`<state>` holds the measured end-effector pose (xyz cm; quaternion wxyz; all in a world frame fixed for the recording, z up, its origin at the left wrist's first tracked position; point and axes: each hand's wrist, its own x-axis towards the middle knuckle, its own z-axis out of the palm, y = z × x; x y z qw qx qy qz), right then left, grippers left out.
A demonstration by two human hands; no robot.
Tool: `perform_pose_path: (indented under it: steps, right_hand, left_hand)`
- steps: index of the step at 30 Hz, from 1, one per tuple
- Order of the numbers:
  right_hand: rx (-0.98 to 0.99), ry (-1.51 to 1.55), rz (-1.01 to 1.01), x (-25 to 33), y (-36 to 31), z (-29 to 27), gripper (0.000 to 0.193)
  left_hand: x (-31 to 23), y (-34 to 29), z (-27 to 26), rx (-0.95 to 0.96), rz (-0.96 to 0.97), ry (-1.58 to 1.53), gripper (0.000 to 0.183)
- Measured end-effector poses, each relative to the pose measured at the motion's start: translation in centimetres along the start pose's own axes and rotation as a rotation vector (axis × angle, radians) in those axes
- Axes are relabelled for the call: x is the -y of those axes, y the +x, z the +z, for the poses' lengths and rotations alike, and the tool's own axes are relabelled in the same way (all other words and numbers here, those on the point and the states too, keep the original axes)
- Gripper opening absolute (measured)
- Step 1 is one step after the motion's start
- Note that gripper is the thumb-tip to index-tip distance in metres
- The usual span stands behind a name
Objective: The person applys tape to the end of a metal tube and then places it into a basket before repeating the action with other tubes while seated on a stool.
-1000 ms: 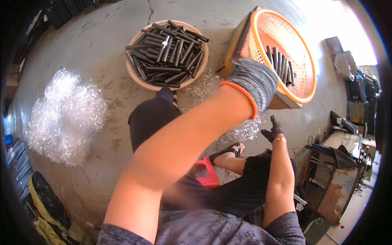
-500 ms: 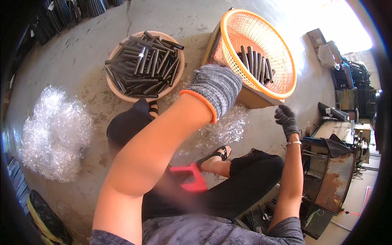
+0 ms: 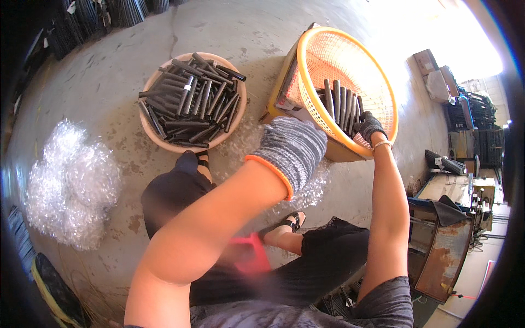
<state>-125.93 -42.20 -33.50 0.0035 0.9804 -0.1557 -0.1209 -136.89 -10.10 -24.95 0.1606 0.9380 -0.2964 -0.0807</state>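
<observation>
My right hand (image 3: 371, 128), in a dark glove, reaches over the near right rim of the orange plastic basket (image 3: 389, 82). Its fingers curl beside the black tubes (image 3: 342, 104) lying in the basket; what they hold is hidden. The basket tilts toward me on a cardboard box (image 3: 284, 82). In front of the box is my left hand (image 3: 295, 146), in a grey striped knitted glove with an orange cuff; the back of the glove hides its fingers. A pale pink basin (image 3: 150, 136) to the left is heaped with black tubes (image 3: 191, 98), one bearing a white band.
Clear plastic shreds form a large pile (image 3: 71, 186) at the left, with more shreds (image 3: 311, 188) below the box. A red plastic stool (image 3: 251, 252) stands between my legs. At the right are a rusty metal machine (image 3: 444, 257) and stacked dark parts (image 3: 481, 109).
My right hand has moved up and left, from beside the box to inside the basket's near rim. The view has shifted, so most things appear slightly lower; my left hand stays near the box.
</observation>
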Motion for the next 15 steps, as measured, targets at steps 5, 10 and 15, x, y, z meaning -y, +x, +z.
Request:
perform_pose_path:
  steps: [5,10,15]
  right_hand:
    - [-0.002,0.058,0.016,1.1,0.6,0.2,0.043]
    - [0.017,0.270,0.047,-1.2,1.6,0.3,0.036]
    - [-0.155,1.004,0.131,-5.0,1.9,0.1,0.029]
  left_hand:
    - [-0.3,0.4,-1.2,0.170,-0.037,-0.035,0.018]
    - [-0.1,0.7,-1.0,0.176,-0.033,-0.057,0.018]
    - [0.2,0.8,-0.4,0.109,-0.043,-0.026,0.021]
